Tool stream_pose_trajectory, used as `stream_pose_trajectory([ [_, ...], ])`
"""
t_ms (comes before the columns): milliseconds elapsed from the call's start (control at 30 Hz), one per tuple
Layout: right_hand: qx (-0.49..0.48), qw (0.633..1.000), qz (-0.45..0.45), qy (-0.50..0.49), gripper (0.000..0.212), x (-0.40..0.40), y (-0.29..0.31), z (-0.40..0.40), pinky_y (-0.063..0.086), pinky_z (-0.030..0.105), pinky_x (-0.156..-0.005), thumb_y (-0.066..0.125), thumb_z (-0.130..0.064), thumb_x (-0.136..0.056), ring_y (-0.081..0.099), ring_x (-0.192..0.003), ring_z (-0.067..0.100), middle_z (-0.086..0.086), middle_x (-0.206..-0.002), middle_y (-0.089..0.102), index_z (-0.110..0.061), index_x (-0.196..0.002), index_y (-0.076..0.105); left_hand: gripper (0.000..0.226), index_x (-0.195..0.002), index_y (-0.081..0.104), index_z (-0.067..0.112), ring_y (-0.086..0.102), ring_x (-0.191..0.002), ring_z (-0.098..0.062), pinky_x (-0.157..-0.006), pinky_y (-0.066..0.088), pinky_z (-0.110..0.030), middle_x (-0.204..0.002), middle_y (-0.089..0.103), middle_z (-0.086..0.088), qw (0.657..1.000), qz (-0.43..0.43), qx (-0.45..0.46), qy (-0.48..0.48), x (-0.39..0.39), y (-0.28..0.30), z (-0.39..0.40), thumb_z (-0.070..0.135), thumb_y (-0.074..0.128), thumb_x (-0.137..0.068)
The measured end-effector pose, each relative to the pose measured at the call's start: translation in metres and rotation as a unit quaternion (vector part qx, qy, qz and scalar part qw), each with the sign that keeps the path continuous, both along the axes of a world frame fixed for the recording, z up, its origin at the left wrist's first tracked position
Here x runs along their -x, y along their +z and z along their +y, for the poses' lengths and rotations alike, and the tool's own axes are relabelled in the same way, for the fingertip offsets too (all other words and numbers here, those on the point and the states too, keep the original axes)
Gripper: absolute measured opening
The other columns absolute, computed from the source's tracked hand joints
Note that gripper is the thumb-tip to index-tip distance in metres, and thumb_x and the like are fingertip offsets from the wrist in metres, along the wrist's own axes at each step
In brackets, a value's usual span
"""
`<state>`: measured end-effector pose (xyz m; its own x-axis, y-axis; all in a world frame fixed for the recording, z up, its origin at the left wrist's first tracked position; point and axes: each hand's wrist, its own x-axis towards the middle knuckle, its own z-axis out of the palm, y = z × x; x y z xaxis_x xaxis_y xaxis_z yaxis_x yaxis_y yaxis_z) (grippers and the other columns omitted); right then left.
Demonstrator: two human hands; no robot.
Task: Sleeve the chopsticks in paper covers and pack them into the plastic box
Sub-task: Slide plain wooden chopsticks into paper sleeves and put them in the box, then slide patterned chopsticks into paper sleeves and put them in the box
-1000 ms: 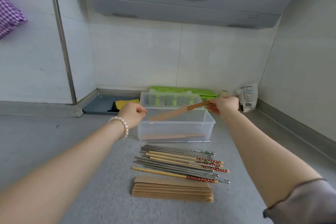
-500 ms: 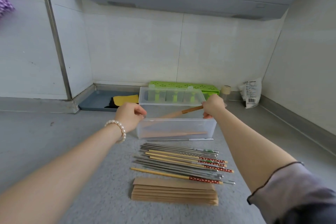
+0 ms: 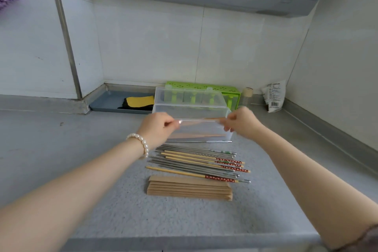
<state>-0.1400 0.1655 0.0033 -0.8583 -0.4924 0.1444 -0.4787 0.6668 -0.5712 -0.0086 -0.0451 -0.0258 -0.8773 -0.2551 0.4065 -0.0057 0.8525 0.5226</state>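
Both your hands are at the near rim of the clear plastic box [image 3: 204, 108], one at each end. Your left hand [image 3: 158, 129] has its grip pinched together at the left end of the rim; your right hand [image 3: 242, 122] does the same at the right end. Between the two grips runs a thin pale edge, which I judge to be a sleeved pair being lowered in, though it could be the rim itself; I cannot tell which. Inside the box, below and just beyond your grips, a brown sleeved pair [image 3: 196, 135] lies flat on the floor of the box, its long axis left to right.

The coming move turns on what lies behind your grips, toward your body: the loose chopsticks [image 3: 196, 160], steel and bamboo mixed, fanned side by side with long axes running left to right, red patterned ends toward your right hand. Nearer still sits the stack of brown paper covers [image 3: 189, 189], on the same axis. One lone steel chopstick [image 3: 201, 141] lies just against the box's near wall. Either hand reaches the pile equally; the right sits nearer the patterned ends.

The bench [image 3: 61, 149] is grey and speckled, with tiled walls closing the corner. Beyond the box stand a green holder [image 3: 232, 93], a small bottle [image 3: 246, 96] and a packet [image 3: 275, 98].
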Motion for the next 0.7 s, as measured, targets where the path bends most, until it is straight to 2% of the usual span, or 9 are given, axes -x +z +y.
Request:
stream_pose_trajectory([
  [67,-0.093,0.994,-0.020,0.060,0.012,-0.014,-0.014,0.012,0.051,0.027,-0.073,0.072,-0.027,-0.079,0.058,-0.069,0.011,-0.003,-0.076,0.064,-0.015,-0.081,0.072,0.030,-0.083,0.071,0.006,0.059,-0.073,-0.019,-0.071,0.050,-0.030,-0.084,0.067,-0.010,0.994,-0.091,0.003,-0.062,-0.011,-0.006,0.017,0.032,0.058,-0.088],
  [133,-0.147,0.985,-0.027,0.083,0.019,-0.021,-0.030,0.022,0.049,0.025,-0.080,0.073,-0.020,-0.078,0.060,-0.080,0.011,-0.004,-0.085,0.065,-0.015,-0.096,0.072,0.019,-0.085,0.073,0.013,0.061,-0.081,-0.013,-0.079,0.050,-0.027,-0.086,0.067,0.001,0.985,-0.141,0.018,-0.103,-0.022,-0.013,0.033,0.031,0.065,-0.083],
  [200,-0.138,0.987,-0.027,0.073,0.017,-0.027,-0.042,0.030,0.047,0.022,-0.074,0.074,-0.019,-0.077,0.060,-0.078,0.010,-0.005,-0.083,0.067,-0.014,-0.093,0.074,0.018,-0.090,0.073,0.016,0.060,-0.084,-0.010,-0.081,0.049,-0.024,-0.089,0.066,0.005,0.976,-0.172,0.041,-0.126,-0.032,-0.021,0.045,0.030,0.069,-0.080],
  [300,-0.112,0.990,-0.046,0.070,0.012,-0.034,-0.051,0.039,0.040,0.016,-0.058,0.076,-0.018,-0.075,0.052,-0.063,0.006,-0.009,-0.067,0.059,-0.011,-0.084,0.074,0.022,-0.093,0.072,0.018,0.056,-0.084,-0.007,-0.078,0.046,-0.020,-0.092,0.065,0.005,0.969,-0.197,0.061,-0.134,-0.044,-0.030,0.052,0.033,0.071,-0.078],
  [467,-0.099,0.986,-0.075,0.114,0.006,-0.053,-0.058,0.044,0.040,0.016,-0.061,0.076,-0.016,-0.075,0.050,-0.062,0.004,-0.009,-0.066,0.058,-0.015,-0.078,0.071,0.025,-0.097,0.070,0.019,0.052,-0.080,-0.002,-0.068,0.038,-0.010,-0.088,0.059,0.012,0.972,-0.190,0.049,-0.127,-0.053,-0.034,0.056,0.033,0.072,-0.076],
  [600,-0.082,0.987,-0.068,0.118,0.007,-0.059,-0.065,0.044,0.040,0.015,-0.060,0.076,-0.017,-0.075,0.051,-0.063,0.005,-0.010,-0.067,0.059,-0.014,-0.081,0.073,0.032,-0.105,0.066,0.018,0.054,-0.089,-0.006,-0.077,0.040,-0.015,-0.103,0.063,0.007,0.974,-0.186,0.051,-0.117,-0.056,-0.035,0.060,0.029,0.073,-0.076],
  [700,-0.077,0.990,-0.054,0.107,0.006,-0.058,-0.068,0.043,0.044,0.018,-0.064,0.076,-0.017,-0.074,0.051,-0.064,0.006,-0.008,-0.070,0.059,-0.016,-0.078,0.072,0.028,-0.099,0.065,0.019,0.056,-0.093,-0.009,-0.081,0.045,-0.019,-0.104,0.063,0.005,0.973,-0.197,0.054,-0.111,-0.054,-0.037,0.059,0.028,0.074,-0.074],
])
